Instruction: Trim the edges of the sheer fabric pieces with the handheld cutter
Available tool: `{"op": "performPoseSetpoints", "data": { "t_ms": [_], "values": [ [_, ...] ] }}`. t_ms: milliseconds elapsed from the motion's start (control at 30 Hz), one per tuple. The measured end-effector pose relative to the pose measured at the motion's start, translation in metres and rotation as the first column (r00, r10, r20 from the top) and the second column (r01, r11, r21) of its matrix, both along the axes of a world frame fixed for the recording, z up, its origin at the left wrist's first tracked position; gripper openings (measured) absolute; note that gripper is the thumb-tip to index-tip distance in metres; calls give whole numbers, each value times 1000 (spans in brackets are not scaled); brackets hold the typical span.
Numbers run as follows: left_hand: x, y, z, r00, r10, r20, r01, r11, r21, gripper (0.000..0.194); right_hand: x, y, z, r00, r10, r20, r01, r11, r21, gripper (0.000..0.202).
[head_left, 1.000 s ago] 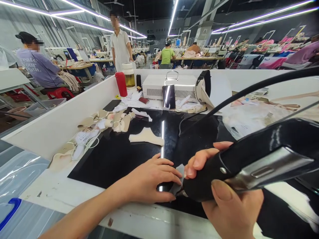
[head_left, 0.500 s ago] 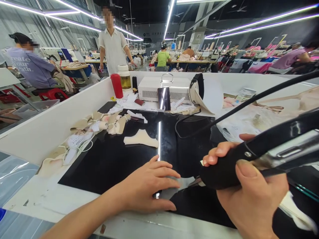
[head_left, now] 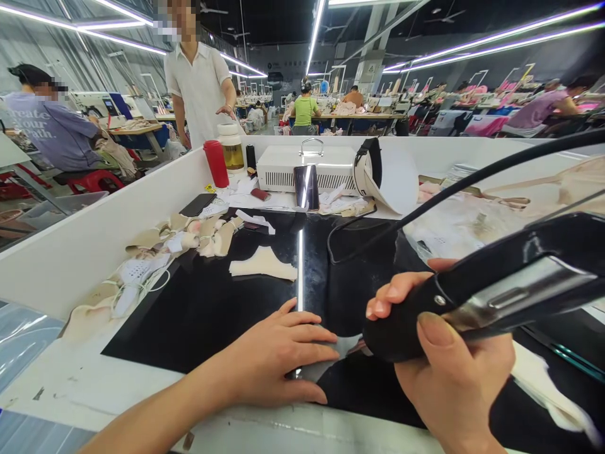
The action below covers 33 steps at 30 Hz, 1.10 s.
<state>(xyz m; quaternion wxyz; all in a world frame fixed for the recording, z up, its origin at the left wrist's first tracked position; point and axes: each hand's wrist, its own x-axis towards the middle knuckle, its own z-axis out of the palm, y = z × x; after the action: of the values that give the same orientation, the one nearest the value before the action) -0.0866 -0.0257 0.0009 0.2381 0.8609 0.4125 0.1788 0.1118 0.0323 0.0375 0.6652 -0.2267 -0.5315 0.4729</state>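
Observation:
My left hand point(head_left: 283, 356) lies flat with its fingers spread, over a greyish see-through sheet point(head_left: 316, 369) on the black mat point(head_left: 189, 328). In my right hand point(head_left: 454, 372) is a black corded handheld cutter point(head_left: 401, 331) with a shiny metal lever along its body. The tool's metal tip point(head_left: 358, 345) points left and meets the sheet's edge, close to my left fingertips; whether it touches is hard to tell. A cream cut foam piece point(head_left: 263, 263) rests on the mat beyond my left hand. More cream pieces point(head_left: 548, 384) lie at the right, partly behind my right wrist.
Cream cups and strips point(head_left: 137, 271) line the left wall. At the back stand a white vented box point(head_left: 278, 169), a phone point(head_left: 306, 187), a red cup point(head_left: 216, 164) and a jar point(head_left: 232, 154). A black cable point(head_left: 454, 189) arches across the right. A person in white point(head_left: 201, 88) stands beyond.
My right hand and the cutter have shifted a little left, with the tool's body tilted slightly differently. My left hand stays almost in place. The person in white has come nearer and raised a hand.

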Motion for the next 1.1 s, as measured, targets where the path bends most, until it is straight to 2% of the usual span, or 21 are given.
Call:
{"op": "performPoseSetpoints", "data": {
  "t_ms": [167, 400, 867, 967, 1100],
  "values": [
    [-1, 0, -1, 1000, 1, -9, -1, 1000, 13, 48, 2, 1, 1, 999, 20, 29, -20, 1000, -15, 33],
    [-1, 0, -1, 1000, 2, 13, -2, 1000, 13, 49, 13, 10, 7, 996, -77, -51, 75, 996, -38, 38],
    [-1, -3, 3, 1000, 27, -3, -27, 999, -30, 50, 13, 13, -2, 997, -75, 19, 75, 997, -6, 36],
    [-3, -2, -2, 991, 117, 61, -118, 993, 5, 45, 15, 14, -3, 998, -62, 12, 62, 998, -9, 38],
    [-4, 2, -13, 926, 350, 143, -359, 932, 48, 35, 14, 15, -2, 996, -79, 31, 79, 997, 4, 42]
  ]
}}
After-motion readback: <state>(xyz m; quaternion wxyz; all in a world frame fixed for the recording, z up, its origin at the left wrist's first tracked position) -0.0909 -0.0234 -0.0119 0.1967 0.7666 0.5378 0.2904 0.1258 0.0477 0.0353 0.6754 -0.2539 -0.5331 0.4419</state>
